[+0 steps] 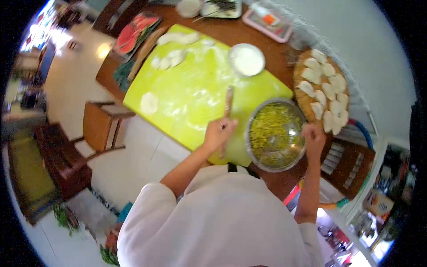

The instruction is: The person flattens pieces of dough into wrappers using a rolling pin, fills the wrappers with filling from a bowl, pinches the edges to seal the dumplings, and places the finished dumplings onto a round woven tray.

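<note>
On the floured green mat [182, 118] lies a wooden rolling pin [228, 101], with the fingers of my left hand [219, 133] closed around its middle. My right hand [314, 135] is closed at the right rim of a metal bowl [250, 151], which holds a chopped yellow-green filling [272, 127]. What its fingertips pinch is partly hidden. A flat round dough wrapper [149, 103] is at the mat's left side. Small dough lumps [171, 59] and a dough strip [179, 38] sit near the far edge.
Beyond the metal bowl, a round tray [299, 73] carries several folded dumplings [329, 91]. A bowl of flour [247, 61] stands at the mat's far right. Red cut melon [135, 33], a pink-rimmed tray [282, 38] and a plate [222, 13] are farther back. A wooden chair [100, 127] stands left.
</note>
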The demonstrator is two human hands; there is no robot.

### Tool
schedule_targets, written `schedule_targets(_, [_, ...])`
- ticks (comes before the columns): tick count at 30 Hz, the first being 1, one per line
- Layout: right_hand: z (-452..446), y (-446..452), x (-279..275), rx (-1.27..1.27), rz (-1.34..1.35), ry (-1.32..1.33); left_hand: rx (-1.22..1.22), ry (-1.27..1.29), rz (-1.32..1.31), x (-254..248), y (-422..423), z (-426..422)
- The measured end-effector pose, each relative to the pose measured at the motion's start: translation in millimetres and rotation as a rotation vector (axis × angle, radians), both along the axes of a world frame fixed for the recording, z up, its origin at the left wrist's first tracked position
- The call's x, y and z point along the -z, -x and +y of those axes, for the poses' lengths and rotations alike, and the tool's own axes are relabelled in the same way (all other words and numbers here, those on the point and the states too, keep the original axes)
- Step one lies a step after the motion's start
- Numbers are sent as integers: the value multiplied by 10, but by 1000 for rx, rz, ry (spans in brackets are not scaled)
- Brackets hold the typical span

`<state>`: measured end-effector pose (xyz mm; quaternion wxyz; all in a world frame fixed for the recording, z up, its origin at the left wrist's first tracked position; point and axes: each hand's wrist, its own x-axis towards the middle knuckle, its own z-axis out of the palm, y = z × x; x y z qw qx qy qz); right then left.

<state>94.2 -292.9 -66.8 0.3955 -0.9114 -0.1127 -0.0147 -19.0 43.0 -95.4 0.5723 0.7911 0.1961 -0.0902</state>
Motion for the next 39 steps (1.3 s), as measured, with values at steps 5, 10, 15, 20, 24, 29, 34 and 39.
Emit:
schedule_targets(5, [476,989,165,-174,198,163,-458,-448,-275,621,233,1283])
schedule_targets(10, [546,1161,158,-206,178,347,-740,-772,104,744,498,2565])
schedule_targets(15, [653,1123,108,-250,159,344,-568,-1139,89,1208,344,2560])
schedule_targets(20, [812,1169,-83,-298,212,396,-562,-1118,43,1198,126,2440])
schedule_targets(24, [748,1274,-16,-198,294,427,-359,-1144,154,921,174,2292])
schedule_targets(29, [592,1299,87,-165,199,426,-356,-1119,94,898,169,2277])
schedule_targets(34, [547,1292,121,-62,259,334,-498,-979,12,1162,153,2712])
schedule_targets(39, [335,1346,377,-20,288,309,-763,-140,-355,1184,440,3335])
